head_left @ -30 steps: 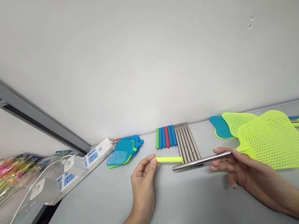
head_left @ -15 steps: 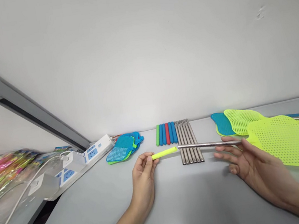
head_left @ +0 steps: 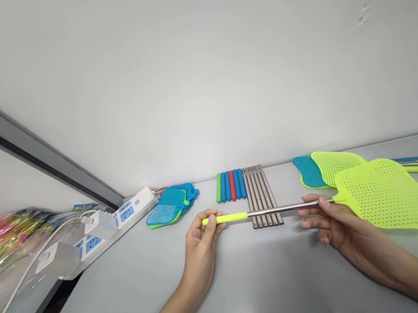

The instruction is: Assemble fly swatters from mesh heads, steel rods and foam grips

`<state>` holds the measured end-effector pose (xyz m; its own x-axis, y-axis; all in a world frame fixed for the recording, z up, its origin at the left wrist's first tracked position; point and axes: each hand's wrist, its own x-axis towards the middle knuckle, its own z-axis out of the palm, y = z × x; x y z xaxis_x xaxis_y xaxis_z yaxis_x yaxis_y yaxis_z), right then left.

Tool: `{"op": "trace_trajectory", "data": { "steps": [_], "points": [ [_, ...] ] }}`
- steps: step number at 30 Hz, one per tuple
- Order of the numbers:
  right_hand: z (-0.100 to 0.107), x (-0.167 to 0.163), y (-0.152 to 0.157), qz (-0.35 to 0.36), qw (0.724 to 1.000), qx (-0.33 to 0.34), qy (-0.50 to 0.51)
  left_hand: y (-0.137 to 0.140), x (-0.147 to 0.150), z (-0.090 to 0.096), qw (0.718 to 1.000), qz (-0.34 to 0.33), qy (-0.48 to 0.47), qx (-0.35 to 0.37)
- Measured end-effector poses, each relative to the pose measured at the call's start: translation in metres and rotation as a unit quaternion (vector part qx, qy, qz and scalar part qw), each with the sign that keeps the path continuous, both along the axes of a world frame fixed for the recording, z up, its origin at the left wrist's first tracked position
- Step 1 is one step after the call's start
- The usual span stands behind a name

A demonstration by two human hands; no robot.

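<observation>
Between thumb and fingers, my left hand (head_left: 202, 238) pinches a yellow handle grip (head_left: 234, 217). The grip's right end meets the end of a steel tube (head_left: 272, 211), and the two lie in one line. My right hand (head_left: 348, 235) holds this tube near its far end, thumb and index finger closed on it, the other fingers loosely curled. A yellow perforated fly swatter head (head_left: 393, 197) is joined to the tube's right end. Below the held tube, several steel tubes (head_left: 261, 196) lie side by side on the table. Left of them is a row of blue, red and green handle grips (head_left: 232, 185).
Blue swatter heads (head_left: 167, 207) are stacked at the left. A white power strip (head_left: 123, 216) with plugs and cables runs along the table's left edge, near bagged colourful items (head_left: 5, 239). At the right are more swatters (head_left: 337, 162). A wall (head_left: 220, 71) stands behind.
The yellow grip and the tube were slightly apart; now their ends meet in a straight line. My right hand and the swatter head have shifted slightly left.
</observation>
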<state>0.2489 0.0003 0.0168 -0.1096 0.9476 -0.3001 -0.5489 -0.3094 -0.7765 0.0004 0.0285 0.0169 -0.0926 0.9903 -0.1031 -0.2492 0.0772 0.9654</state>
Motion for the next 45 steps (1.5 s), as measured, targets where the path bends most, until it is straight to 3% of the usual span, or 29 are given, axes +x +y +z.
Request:
{"op": "trace_trajectory", "data": {
  "steps": [7, 14, 19, 37, 45],
  "points": [
    [0.0, 0.002, 0.0, 0.001, 1.0, -0.008, -0.002, -0.002, 0.0, -0.003, 0.998, -0.03, 0.044, 0.015],
    [-0.002, 0.004, 0.005, -0.05, 0.998, -0.021, 0.032, -0.003, 0.0, 0.004, 0.978, -0.152, 0.141, -0.014],
    [0.0, 0.0, 0.002, -0.001, 1.0, 0.004, 0.014, -0.008, 0.006, 0.005, 0.961, -0.223, 0.164, -0.016],
    [-0.001, 0.003, -0.001, 0.046, 0.999, 0.015, -0.008, -0.014, 0.006, 0.008, 0.917, -0.25, 0.309, 0.031],
    [0.001, 0.002, -0.002, 0.082, 0.996, 0.022, -0.02, -0.018, 0.005, 0.006, 0.858, -0.292, 0.41, 0.102]
  ]
}}
